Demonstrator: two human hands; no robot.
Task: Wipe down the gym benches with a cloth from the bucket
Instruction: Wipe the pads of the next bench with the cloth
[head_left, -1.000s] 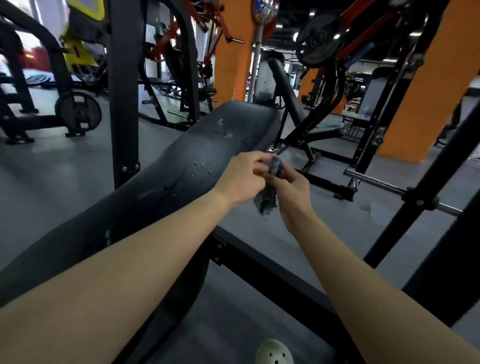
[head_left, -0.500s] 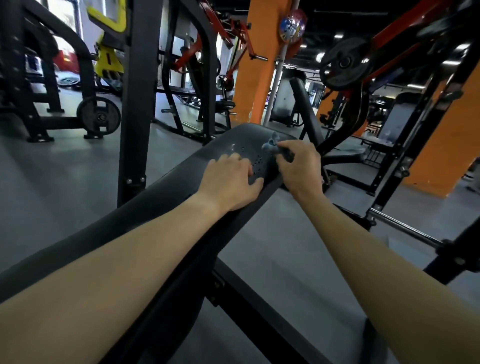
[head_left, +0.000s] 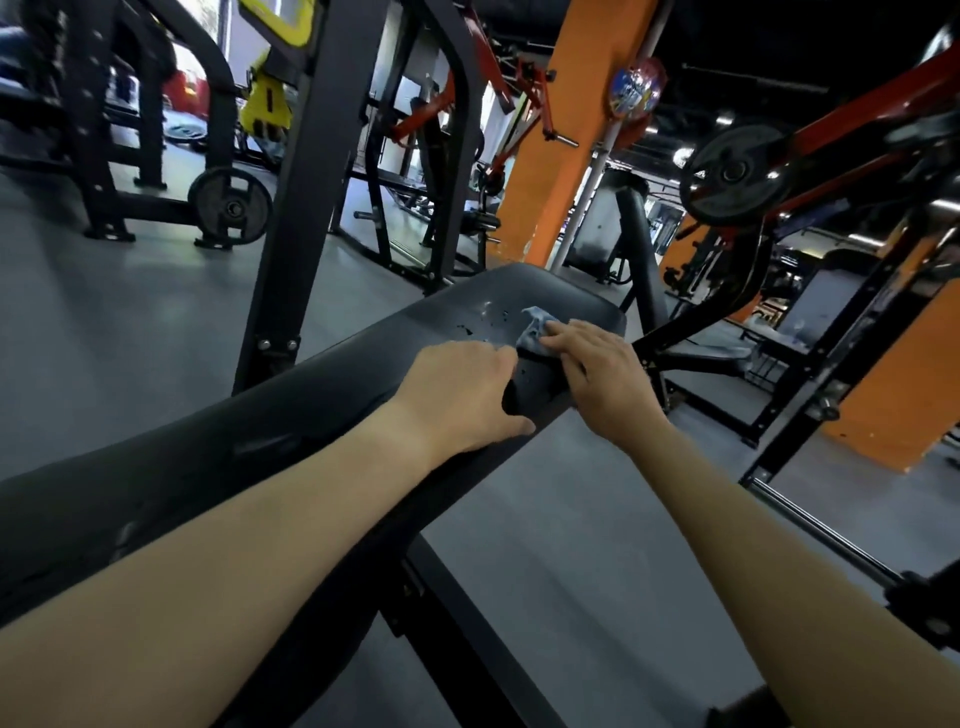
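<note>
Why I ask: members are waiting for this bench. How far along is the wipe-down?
Done: the cloth is out and on the bench pad. In hand: the right hand presses it onto the pad's far end, while the left hand rests flat on the pad. Left: water droplets sit unwiped beside the cloth, so the wipe looks barely begun.

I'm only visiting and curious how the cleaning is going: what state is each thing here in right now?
bench: water droplets on its far end.
cloth: crumpled, lying on the bench.
left hand: flat on the bench, holding nothing.
right hand: fingers pressing the cloth onto the bench.
weight plate: mounted on a machine arm.
</note>
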